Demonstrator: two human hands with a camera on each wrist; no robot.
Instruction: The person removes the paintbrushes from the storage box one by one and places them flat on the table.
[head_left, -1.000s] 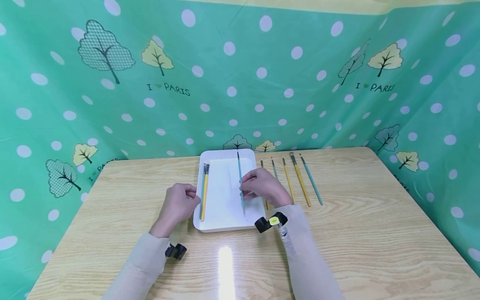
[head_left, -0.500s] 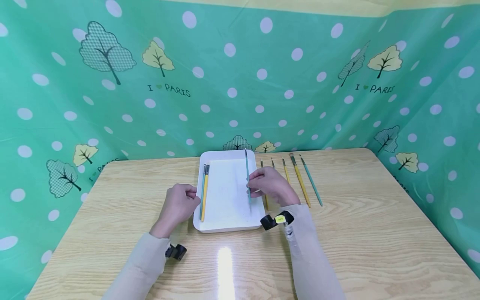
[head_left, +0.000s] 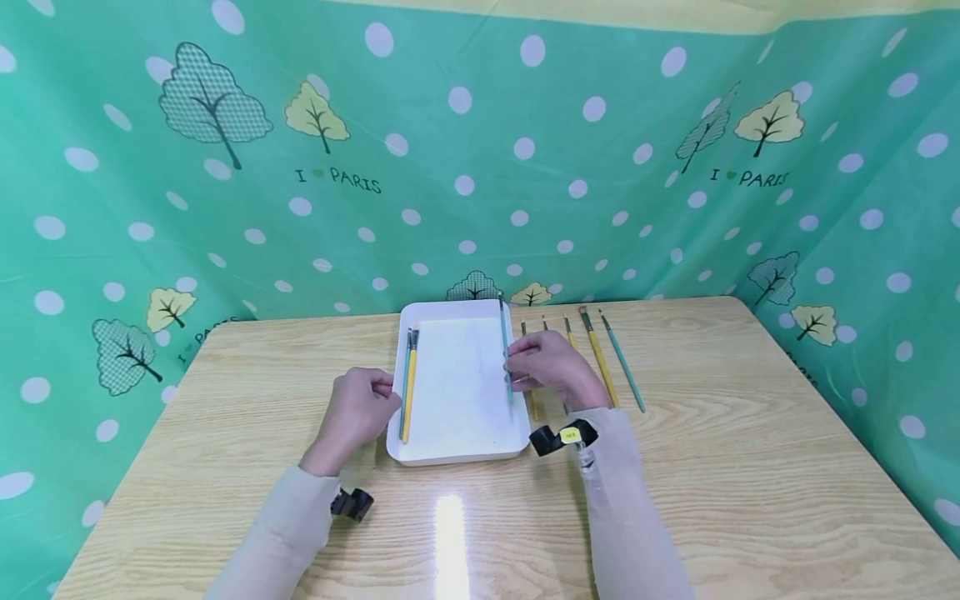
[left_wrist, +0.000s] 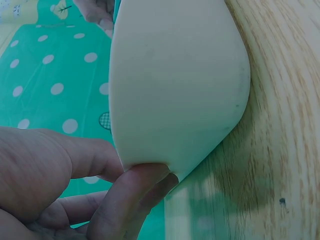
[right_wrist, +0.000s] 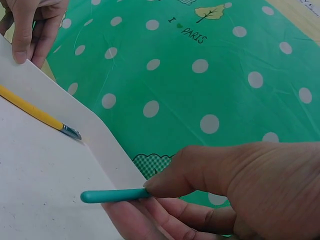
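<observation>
Head view, tray (head_left: 459,392): holds two brushes (head_left: 410,385), teal and yellow
Left hand (head_left: 358,407): pinches its edge
Right hand (head_left: 551,367): pinches another teal brush (head_left: 504,333) above it

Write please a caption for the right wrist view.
Right-hand grip holding a green brush over the white tray where a yellow brush lies.

The left hand (head_left: 360,406) holds a white tray (head_left: 461,417), the right hand (head_left: 553,367) a teal brush (head_left: 504,333).

A light wood-grain desk (head_left: 750,492) with a bright streak of reflected light (head_left: 452,546). On it lie a shallow white tray (head_left: 457,392) and, to the right, five yellow- or teal-handled paintbrushes (head_left: 601,357), some partly hidden.
</observation>
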